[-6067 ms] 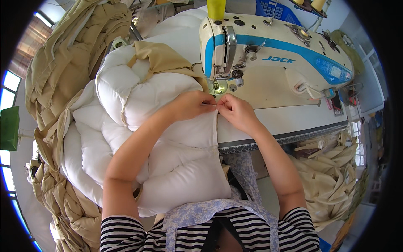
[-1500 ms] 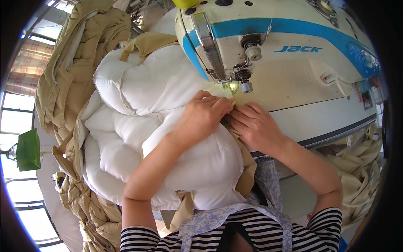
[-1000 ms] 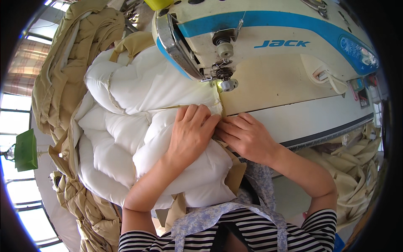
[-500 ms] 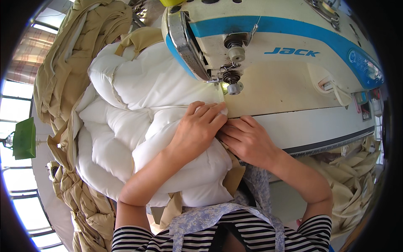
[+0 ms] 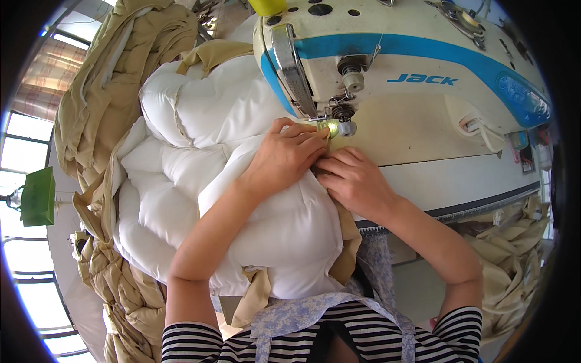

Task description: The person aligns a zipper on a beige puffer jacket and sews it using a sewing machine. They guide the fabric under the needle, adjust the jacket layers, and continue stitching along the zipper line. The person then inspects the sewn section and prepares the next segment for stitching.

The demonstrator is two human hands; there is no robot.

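Note:
A puffy white quilted garment piece (image 5: 175,181) with tan fabric edging (image 5: 346,242) spreads over the sewing table, most of it left of the machine. My left hand (image 5: 287,151) presses down on its edge close to the needle area, fingers bent together. Just to the right, my right hand (image 5: 351,178) pinches the same edge between thumb and fingers. Above both hands stands the white and blue sewing machine (image 5: 417,66); its lit needle area (image 5: 330,127) is right at my left fingertips. The needle and presser foot are mostly hidden.
Tan padded garments (image 5: 115,78) are heaped at the far left, with more tan cloth (image 5: 508,266) at the lower right. A measuring strip (image 5: 448,212) runs along the table's front edge. A green box-like shade (image 5: 37,196) sits at the left.
Both hands have moved slightly up toward the needle, carrying the white piece's edge with them. My left fingers now sit beside the presser foot area. The whole view has shifted a little.

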